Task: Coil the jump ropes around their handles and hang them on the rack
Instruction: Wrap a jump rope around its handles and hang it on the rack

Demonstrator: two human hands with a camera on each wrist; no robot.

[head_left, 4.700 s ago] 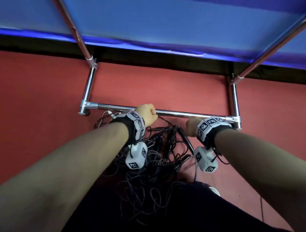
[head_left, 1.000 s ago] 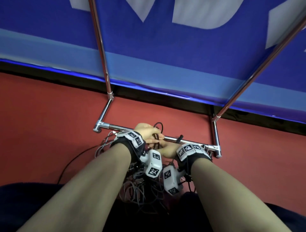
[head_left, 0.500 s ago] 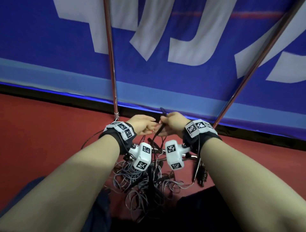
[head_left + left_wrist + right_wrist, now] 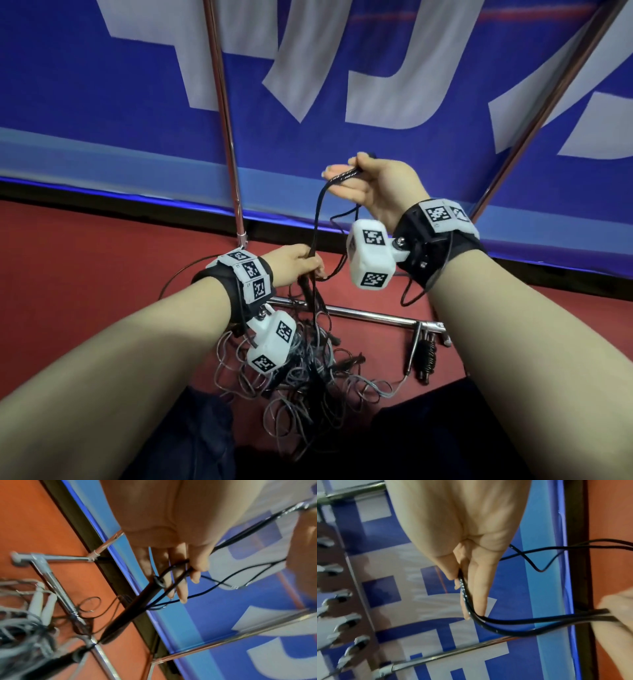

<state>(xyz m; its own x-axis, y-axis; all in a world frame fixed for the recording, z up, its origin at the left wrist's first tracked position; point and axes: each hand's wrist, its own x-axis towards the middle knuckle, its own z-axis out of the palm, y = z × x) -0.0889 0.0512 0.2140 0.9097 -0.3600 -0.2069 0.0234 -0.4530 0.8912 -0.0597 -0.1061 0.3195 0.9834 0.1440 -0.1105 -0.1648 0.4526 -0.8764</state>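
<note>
Change: my hands have risen off the rack's bottom bar (image 4: 370, 313) — one black rope (image 4: 317, 219) is pulled from the heap (image 4: 308, 383); coiling can start
Right hand (image 4: 380, 190): pinching the rope at my fingertips
Left hand (image 4: 294, 265): curled round its handles (image 4: 137, 601)

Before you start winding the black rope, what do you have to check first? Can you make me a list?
1. Right hand pinches the black rope: ok.
2. Left hand holds the black handles: ok.
3. Rope between the hands hangs in a loose curve, not taut: ok.
4. Rope free of the pile on the floor: cannot tell; the handles reach down toward the tangle.
5. Rope coiled around the handles: not ok, no turns yet.
6. Rack hooks free: ok, those in view are bare.
</note>
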